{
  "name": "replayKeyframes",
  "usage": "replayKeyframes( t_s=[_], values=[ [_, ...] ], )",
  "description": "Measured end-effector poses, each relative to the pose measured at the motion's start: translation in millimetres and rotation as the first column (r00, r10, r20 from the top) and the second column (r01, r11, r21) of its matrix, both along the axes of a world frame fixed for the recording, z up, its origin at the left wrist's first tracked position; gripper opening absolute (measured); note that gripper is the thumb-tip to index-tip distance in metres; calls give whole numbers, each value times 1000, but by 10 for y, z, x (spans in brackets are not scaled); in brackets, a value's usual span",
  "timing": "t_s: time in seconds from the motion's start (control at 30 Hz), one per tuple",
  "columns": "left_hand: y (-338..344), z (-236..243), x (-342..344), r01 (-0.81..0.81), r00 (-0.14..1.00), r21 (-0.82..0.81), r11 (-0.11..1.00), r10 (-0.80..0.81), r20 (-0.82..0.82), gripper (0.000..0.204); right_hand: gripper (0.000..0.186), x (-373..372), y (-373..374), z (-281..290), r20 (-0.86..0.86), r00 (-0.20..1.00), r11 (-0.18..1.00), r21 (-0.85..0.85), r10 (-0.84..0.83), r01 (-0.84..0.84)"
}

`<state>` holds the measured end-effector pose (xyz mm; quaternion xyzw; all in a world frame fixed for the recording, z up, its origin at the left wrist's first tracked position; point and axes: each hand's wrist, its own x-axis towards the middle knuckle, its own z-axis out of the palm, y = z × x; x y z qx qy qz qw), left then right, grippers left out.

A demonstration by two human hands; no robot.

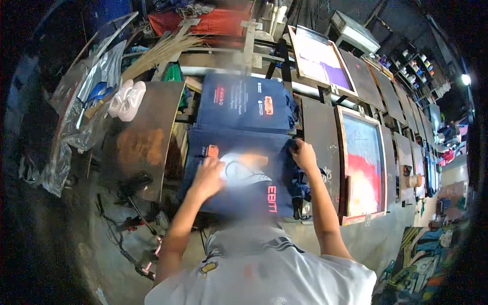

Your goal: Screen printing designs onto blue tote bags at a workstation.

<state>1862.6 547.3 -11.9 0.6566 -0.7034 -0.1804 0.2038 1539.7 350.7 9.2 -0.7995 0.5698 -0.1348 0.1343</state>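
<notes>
A dark blue printed cloth [239,195] lies flat in front of me, with a large white and orange design and pink lettering. My right hand [305,156] grips its far right corner, fingers closed on the dark fabric. Over the cloth's left part is my left hand [206,179], its fingers bent and drawn together beside a small orange patch; they are slightly blurred and hide whatever is between them. Just beyond, a second dark blue printed cloth [229,112] lies in a pile, with white print, red print and an orange patch. A bright smear blurs the near cloth's middle.
To the right stand framed printing screens, one with red ink [363,168] and one with purple ink [333,71]. Brown boards [320,127] run along the bench. On the left, pale shoes [129,99] sit on a stained board [147,137], near a straw broom [157,56] and plastic sheeting.
</notes>
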Motion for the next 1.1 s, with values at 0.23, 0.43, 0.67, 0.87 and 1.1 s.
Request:
replayKeyframes(
  t_s=[0.23, 0.43, 0.67, 0.87, 1.1],
  values=[
    [-164, -170, -594, 18, 990, 347, 938, -66, 126, 88, 59, 276, 341, 442, 98, 980, 953, -266, 175, -144],
    [-210, -283, -555, 37, 991, 426, 904, -88, 100, 91, 117, 280, 719, 228, -536, 773, 940, 217, 339, -261],
    [-196, -270, -519, 65, 992, 426, 902, -105, 69, 91, 101, 91, 900, -9, -295, 915, 951, -56, 275, -304],
    [-193, -311, -525, 71, 990, 399, 914, -112, 81, 93, 74, -256, 1097, -56, 45, 999, 934, -357, -9, 24],
    [-215, -288, -505, 84, 985, 401, 912, -137, 105, 94, 67, -478, 909, -783, 534, 840, 981, 196, -94, -15]
  ],
)
